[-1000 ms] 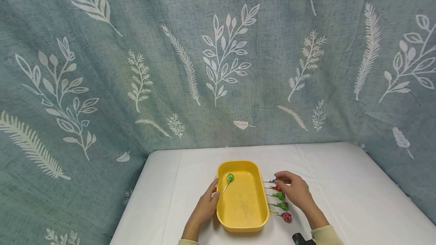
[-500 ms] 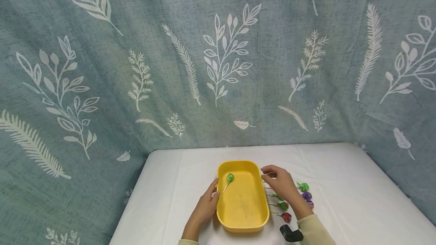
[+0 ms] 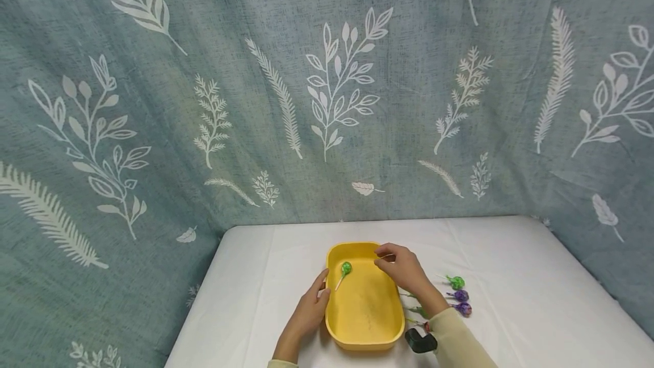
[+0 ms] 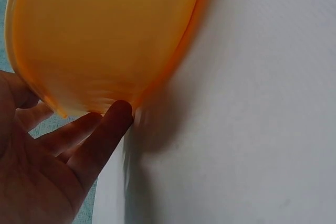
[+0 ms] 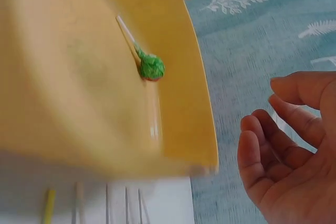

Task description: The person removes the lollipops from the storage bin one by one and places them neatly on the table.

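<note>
A yellow tray point(image 3: 365, 300) stands on the white table. One green-wrapped lollipop point(image 3: 346, 268) lies inside, near the left wall. My left hand point(image 3: 308, 306) touches the tray's left side with extended fingers; in the left wrist view a fingertip point(image 4: 124, 109) meets the outer wall. My right hand point(image 3: 403, 270) is over the tray's far right rim, fingers loosely bent. The right wrist view shows nothing between its fingers point(image 5: 252, 156). Beside the tray, a row of lollipops, including a green one point(image 3: 421, 311), is partly covered by the right hand and forearm.
Farther right lie a green lollipop point(image 3: 456, 283), a purple one point(image 3: 461, 295) and a purple-red one point(image 3: 464, 309). A black device point(image 3: 421, 341) is at the right wrist. A leaf-patterned blue-green curtain point(image 3: 286, 101) hangs behind the white table point(image 3: 265, 277).
My right hand has moved left from the lollipop row to the tray's far right rim, uncovering the lollipops farther right. My left hand and the tray have stayed put.
</note>
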The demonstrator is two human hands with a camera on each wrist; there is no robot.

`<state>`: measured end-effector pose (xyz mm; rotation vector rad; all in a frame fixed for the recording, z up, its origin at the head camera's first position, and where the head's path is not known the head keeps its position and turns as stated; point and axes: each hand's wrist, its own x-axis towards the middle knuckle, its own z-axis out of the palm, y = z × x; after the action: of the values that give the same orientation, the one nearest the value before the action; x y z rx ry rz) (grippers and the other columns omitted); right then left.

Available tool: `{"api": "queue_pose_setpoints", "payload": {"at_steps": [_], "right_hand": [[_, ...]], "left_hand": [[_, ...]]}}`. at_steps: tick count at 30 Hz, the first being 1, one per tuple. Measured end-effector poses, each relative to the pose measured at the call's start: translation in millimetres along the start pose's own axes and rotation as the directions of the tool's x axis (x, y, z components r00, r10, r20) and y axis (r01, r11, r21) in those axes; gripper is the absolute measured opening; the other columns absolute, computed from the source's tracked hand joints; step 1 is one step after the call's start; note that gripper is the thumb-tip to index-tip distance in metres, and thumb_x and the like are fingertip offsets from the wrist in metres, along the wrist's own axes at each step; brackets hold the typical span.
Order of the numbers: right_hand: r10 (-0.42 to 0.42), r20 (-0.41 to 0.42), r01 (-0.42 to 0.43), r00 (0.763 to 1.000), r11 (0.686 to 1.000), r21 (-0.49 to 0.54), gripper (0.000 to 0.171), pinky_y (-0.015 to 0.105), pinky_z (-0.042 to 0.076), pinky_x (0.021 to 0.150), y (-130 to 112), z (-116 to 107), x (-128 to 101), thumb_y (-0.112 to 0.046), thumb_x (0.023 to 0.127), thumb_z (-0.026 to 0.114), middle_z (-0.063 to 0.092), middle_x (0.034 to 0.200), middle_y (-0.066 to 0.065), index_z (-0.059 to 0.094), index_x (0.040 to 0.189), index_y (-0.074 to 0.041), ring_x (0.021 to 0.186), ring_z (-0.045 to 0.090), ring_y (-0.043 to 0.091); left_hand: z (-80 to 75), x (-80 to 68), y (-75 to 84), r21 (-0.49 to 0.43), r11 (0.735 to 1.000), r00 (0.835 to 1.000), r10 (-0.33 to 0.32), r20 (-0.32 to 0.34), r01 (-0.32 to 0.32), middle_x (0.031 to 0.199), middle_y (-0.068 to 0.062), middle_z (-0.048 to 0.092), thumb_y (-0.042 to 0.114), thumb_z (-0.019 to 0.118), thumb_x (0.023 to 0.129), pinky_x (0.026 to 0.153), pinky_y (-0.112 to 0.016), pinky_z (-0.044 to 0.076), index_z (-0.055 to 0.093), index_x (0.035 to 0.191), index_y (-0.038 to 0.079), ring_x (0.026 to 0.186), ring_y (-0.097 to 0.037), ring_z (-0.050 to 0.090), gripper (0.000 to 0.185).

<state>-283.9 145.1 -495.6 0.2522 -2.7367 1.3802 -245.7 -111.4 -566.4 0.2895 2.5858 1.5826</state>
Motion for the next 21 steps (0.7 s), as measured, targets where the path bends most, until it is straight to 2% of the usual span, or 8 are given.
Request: {"api": "queue_pose_setpoints", "payload": {"at_steps": [8,14,21], "right_hand": [[-0.003,0.069,0.003,0.998,1.000,0.014,0.021,0.045,0.057,0.087,-9,16,14,-0.010,0.094,0.071,0.070,0.116,0.012,0.071,0.115,-0.005,0.105,0.067,0.030],[-0.001,0.082,-0.002,0.997,1.000,0.030,0.024,0.046,0.057,0.086,-9,24,19,-0.007,0.093,0.071,0.069,0.116,0.012,0.071,0.116,-0.001,0.107,0.067,0.034],[-0.002,0.087,0.002,0.996,1.000,0.005,0.022,0.044,0.058,0.084,-7,36,28,-0.007,0.092,0.072,0.070,0.112,0.011,0.072,0.113,-0.002,0.102,0.068,0.031]], "left_hand": [[0.4,-1.0,1.2,0.004,1.000,1.000,-0.001,0.008,0.001,0.140,-0.028,0.053,0.019,0.044,0.108,0.101,-0.061,0.045,0.035,0.159,0.011,0.118,-0.044,0.060,0.052],[0.6,-1.2,2.2,0.010,1.000,1.000,-0.002,0.005,0.002,0.140,-0.027,0.053,0.019,0.045,0.108,0.101,-0.062,0.045,0.035,0.158,0.012,0.118,-0.043,0.061,0.052],[0.3,-1.1,2.5,0.000,1.000,1.000,-0.015,0.003,0.015,0.140,-0.026,0.054,0.020,0.045,0.108,0.100,-0.060,0.046,0.036,0.159,0.013,0.115,-0.040,0.062,0.052]]}}
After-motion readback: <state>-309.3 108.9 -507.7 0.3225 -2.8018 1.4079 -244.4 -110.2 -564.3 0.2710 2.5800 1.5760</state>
